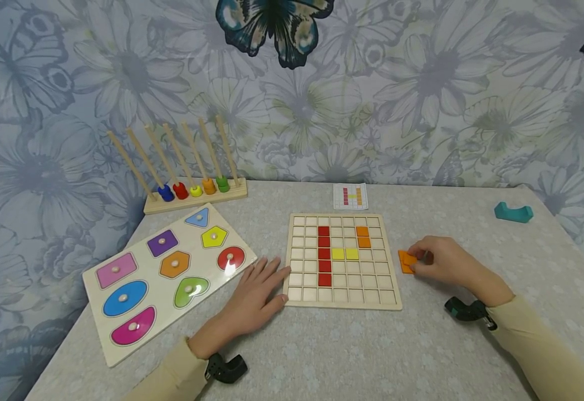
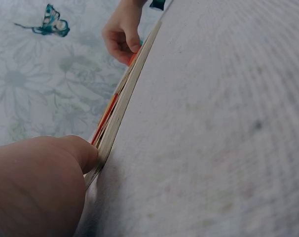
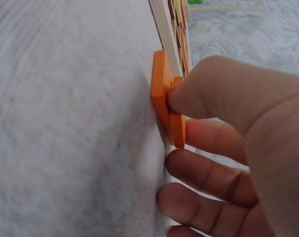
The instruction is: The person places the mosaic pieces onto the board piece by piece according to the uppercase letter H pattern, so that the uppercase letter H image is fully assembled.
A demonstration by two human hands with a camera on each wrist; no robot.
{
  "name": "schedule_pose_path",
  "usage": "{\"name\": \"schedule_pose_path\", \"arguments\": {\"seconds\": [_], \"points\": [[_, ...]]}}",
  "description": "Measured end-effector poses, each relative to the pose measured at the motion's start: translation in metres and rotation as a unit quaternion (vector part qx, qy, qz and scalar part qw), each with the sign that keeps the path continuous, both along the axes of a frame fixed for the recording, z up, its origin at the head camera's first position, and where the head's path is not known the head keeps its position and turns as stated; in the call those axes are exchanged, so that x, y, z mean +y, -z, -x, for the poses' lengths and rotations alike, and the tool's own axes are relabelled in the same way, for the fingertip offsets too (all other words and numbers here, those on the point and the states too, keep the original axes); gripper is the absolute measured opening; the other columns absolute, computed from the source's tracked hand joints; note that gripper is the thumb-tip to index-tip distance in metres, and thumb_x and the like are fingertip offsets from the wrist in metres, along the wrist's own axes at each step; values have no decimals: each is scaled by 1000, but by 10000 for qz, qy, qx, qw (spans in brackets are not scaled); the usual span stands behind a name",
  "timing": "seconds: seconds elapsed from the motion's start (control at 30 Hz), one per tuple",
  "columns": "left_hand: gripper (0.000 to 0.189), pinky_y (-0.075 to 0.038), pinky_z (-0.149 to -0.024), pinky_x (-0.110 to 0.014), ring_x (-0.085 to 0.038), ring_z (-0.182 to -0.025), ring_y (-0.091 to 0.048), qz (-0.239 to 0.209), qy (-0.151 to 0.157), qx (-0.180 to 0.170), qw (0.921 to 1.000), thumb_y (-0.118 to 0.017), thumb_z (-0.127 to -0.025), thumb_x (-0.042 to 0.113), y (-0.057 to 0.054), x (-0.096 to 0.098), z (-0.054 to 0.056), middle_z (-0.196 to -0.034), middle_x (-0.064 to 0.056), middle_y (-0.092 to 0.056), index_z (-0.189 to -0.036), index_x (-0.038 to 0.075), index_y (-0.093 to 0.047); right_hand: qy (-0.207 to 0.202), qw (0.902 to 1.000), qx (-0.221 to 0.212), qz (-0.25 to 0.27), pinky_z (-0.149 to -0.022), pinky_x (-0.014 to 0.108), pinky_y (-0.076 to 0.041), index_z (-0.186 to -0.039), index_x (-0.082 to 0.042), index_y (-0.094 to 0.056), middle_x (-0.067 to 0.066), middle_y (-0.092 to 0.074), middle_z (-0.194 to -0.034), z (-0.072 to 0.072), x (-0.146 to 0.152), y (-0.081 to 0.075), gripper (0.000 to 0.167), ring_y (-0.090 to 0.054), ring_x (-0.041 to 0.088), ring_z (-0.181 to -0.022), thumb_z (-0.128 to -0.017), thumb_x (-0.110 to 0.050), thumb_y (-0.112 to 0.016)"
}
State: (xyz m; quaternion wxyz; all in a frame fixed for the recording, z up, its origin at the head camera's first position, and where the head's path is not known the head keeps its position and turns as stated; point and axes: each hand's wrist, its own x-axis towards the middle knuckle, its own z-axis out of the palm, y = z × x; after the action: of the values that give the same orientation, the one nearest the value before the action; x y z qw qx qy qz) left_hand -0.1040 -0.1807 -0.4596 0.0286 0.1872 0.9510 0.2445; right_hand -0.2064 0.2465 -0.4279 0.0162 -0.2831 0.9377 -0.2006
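To the right of a wooden grid board (image 1: 342, 307), my right hand (image 1: 447, 262) pinches a small orange square tile (image 3: 177, 131) between thumb and index finger. Another orange tile (image 3: 160, 74) lies against it on the table side. My left hand (image 1: 254, 298) rests with fingers spread at the board's left edge, its thumb touching the frame in the left wrist view. On the grid, several red tiles (image 1: 324, 254) form a column. Two yellow tiles (image 1: 345, 254) extend right from that column, and two orange tiles (image 1: 363, 237) are stacked in a column at upper right.
Behind the board lies a pattern card (image 1: 351, 196). At left are a shape puzzle (image 1: 163, 253) with knobbed pieces and a peg stand (image 1: 196, 205) with coloured rings. A teal curved piece (image 1: 514, 212) sits at far right. A patterned wall covering (image 1: 292, 122) rises behind.
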Motion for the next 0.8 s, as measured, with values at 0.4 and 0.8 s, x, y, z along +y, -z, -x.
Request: {"name": "schedule_pose_path", "arguments": {"seconds": [0.4, 0.8], "points": [[58, -14, -123, -68, -46, -156, -21, -4, -13, -4, 10000, -59, -98, 31, 0, 0, 0, -164, -19, -35, -152, 14, -48, 55, 10000, 14, -66, -61, 24, -48, -98, -7, -77, 0, -72, -86, 0, -2, -3, 21, -54, 5, -69, -77, -7, -77], [58, -14, -124, -67, -46, -156, -21, -26, -6, 4, 10000, -60, -98, 31, -2, 0, 0, -164, -19, -36, -153, 14, -48, 52, 10000, -45, 20, -59, 23, -45, -98, -10, -77, -1, -72, -86, 3, -4, -8, 21, -52, 5, -67, -77, -8, -77]]}}
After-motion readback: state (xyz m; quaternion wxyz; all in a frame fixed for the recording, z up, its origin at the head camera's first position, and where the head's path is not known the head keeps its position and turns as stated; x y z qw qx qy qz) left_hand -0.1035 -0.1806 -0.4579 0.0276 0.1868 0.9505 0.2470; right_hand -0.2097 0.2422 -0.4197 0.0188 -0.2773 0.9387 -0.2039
